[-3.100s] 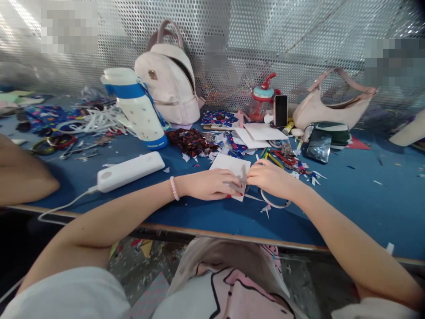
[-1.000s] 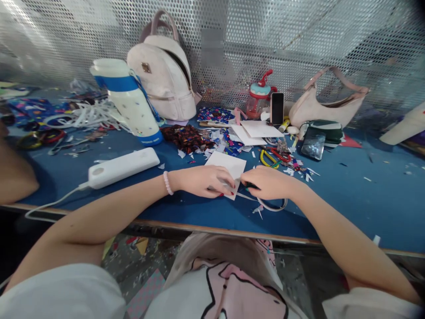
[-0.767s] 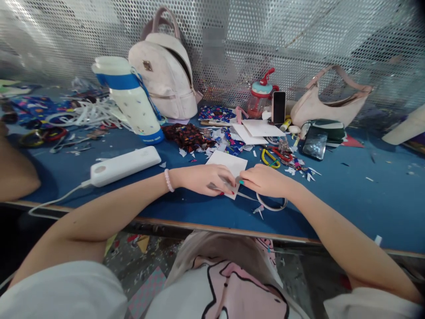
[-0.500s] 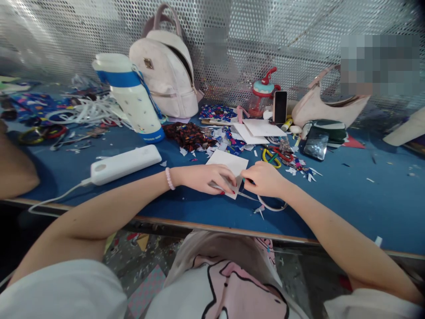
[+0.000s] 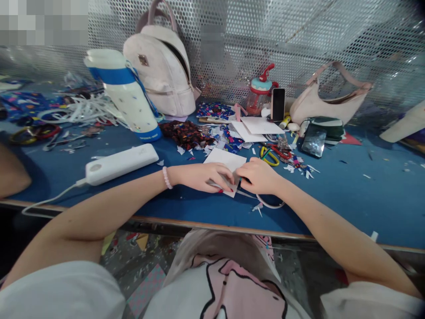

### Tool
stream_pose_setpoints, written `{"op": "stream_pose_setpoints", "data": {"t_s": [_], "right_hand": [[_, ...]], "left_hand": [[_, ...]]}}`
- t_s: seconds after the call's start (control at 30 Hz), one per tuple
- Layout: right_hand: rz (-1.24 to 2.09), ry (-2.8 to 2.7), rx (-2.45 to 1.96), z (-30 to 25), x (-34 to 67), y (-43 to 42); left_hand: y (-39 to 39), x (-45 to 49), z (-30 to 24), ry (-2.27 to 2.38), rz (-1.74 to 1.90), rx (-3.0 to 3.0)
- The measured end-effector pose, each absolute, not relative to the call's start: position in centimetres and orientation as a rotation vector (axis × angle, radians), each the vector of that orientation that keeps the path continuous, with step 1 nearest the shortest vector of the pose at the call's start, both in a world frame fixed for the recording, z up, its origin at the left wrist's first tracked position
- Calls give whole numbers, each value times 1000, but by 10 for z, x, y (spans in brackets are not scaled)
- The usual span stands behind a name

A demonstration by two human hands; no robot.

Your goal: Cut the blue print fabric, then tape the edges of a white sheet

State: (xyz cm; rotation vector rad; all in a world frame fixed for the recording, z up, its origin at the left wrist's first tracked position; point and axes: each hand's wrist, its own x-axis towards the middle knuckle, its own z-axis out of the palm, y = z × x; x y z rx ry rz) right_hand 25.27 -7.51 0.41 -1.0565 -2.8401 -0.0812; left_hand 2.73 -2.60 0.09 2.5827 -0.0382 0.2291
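My left hand [image 5: 210, 177], a beaded bracelet at its wrist, has its fingers bent down onto a white card [image 5: 226, 157], pinning it to the table. My right hand [image 5: 260, 176] is closed at the card's right edge. A small dark and teal bit shows at its fingertips, but most of what it grips is hidden. From under the right hand a narrow white strip [image 5: 270, 206] curves out onto the table, with small paper scraps [image 5: 258, 207] beside it. Just beyond lie yellow-handled scissors [image 5: 272, 160].
Behind stand a white bottle [image 5: 128, 99], a backpack [image 5: 162, 71], a red-lidded cup [image 5: 259, 95], a phone [image 5: 278, 104] and a handbag [image 5: 327, 102]. A white power strip [image 5: 122, 164] lies left. More white cards [image 5: 262, 125] and fabric scraps are behind my hands. Another person's arm [image 5: 11, 170] rests far left.
The view has shifted slightly, so everything sits a little higher and further left. My right hand has turned slightly at the card's edge; the left hand keeps its hold.
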Motion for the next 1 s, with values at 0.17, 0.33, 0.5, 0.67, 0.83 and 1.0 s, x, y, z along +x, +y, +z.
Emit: {"op": "stream_pose_setpoints", "data": {"t_s": [0.17, 0.33, 0.5, 0.67, 0.83, 1.0], "right_hand": [[-80, -2844, -1108, 4, 250, -74], [-135, -2867, -1093, 5, 248, -73], [-260, -2938, -1006, 5, 245, -69], [-375, -2991, -904, 3, 243, -65], [-439, -3022, -830, 3, 243, -62], [-451, -3045, -823, 4, 243, -61]], "left_hand": [[-25, 27, -1, -52, 242, 2597], [-26, 28, 1, -49, 264, 2575], [-26, 27, 0, -59, 259, 2561], [-23, 26, -4, -45, 233, 2543], [-23, 26, -5, -7, 215, 2494], [-23, 25, -4, 4, 190, 2516]]}}
